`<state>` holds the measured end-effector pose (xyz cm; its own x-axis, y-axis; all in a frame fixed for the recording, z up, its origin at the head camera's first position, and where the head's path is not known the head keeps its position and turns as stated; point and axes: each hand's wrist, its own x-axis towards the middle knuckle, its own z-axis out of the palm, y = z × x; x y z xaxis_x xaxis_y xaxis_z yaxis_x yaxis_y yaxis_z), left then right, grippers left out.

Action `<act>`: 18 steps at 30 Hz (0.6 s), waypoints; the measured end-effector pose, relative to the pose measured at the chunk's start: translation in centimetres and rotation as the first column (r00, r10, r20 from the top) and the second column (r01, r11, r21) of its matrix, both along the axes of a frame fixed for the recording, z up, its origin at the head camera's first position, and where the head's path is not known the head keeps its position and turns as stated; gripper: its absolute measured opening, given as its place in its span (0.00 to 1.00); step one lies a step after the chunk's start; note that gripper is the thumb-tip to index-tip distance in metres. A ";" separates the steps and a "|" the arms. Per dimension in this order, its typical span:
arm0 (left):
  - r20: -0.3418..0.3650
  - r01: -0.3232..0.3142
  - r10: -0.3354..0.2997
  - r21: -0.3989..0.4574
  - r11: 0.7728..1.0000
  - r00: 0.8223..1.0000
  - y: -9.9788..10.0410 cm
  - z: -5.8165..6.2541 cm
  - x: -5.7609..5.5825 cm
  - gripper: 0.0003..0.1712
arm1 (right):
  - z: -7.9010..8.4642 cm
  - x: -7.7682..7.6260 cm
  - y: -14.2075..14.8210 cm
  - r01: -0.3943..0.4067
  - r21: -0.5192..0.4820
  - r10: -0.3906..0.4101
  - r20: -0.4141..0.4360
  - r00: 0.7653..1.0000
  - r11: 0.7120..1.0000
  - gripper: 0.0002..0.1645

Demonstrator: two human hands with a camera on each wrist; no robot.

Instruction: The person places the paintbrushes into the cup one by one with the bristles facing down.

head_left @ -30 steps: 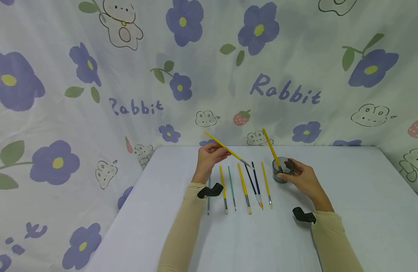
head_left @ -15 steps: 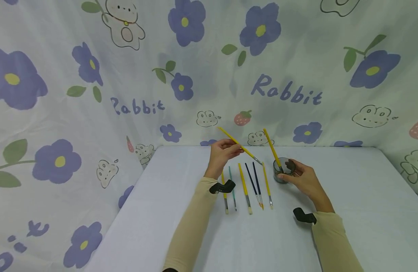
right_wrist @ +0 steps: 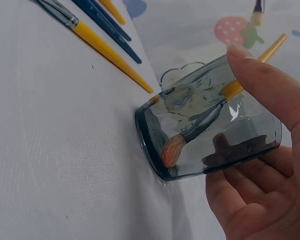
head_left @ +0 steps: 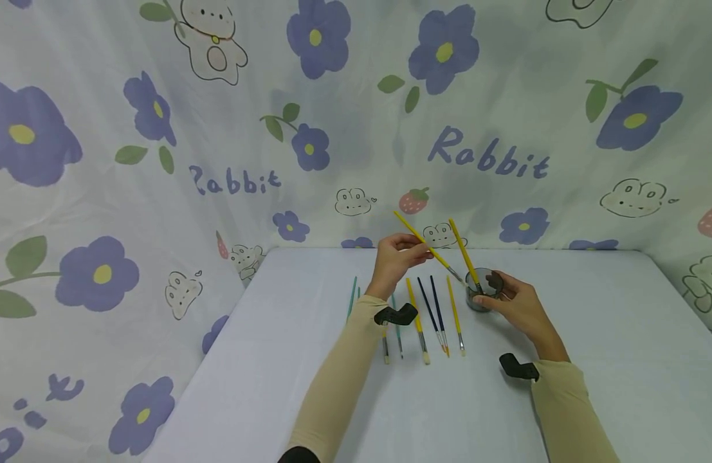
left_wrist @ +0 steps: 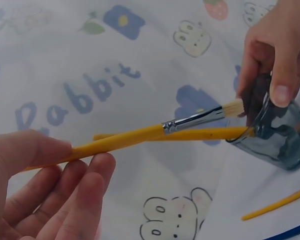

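My left hand (head_left: 399, 260) pinches a yellow-handled paintbrush (left_wrist: 125, 139) between thumb and fingers. Its pale bristles point toward the mouth of a smoky glass cup (right_wrist: 210, 135), close to the rim in the left wrist view. My right hand (head_left: 518, 302) grips that cup by its side, thumb at the rim and fingers around the far wall. Inside the cup leans another yellow paintbrush (head_left: 463, 251), bristles down, its reddish-brown tip (right_wrist: 173, 150) near the glass bottom.
On the white table (head_left: 246, 386) several paintbrushes lie in a row: a yellow one (head_left: 455, 315), dark blue ones (head_left: 429, 312), another yellow one (head_left: 416, 318) and teal ones (head_left: 352, 299). My left forearm covers part of the row. A flower-print curtain (head_left: 356, 128) hangs behind.
My left hand has moved right with the paintbrush, bringing its bristles from above the row up to the cup. My right hand and the cup have stayed in place.
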<state>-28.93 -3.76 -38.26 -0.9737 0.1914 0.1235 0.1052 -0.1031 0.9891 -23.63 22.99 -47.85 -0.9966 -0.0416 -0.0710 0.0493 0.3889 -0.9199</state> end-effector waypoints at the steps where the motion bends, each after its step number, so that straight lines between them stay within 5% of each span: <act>1: -0.003 0.002 -0.002 -0.001 1.000 1.000 0.2 0.0 -0.1 0.11 | 0.0 0.0 0.0 0.002 0.001 -0.002 0.004 1.000 1.000 0.68; 18: -0.056 -0.019 0.014 -0.097 0.995 0.998 2.4 -0.7 -0.3 0.08 | -0.1 -0.2 -0.1 0.017 0.007 -0.017 0.006 1.000 1.000 0.67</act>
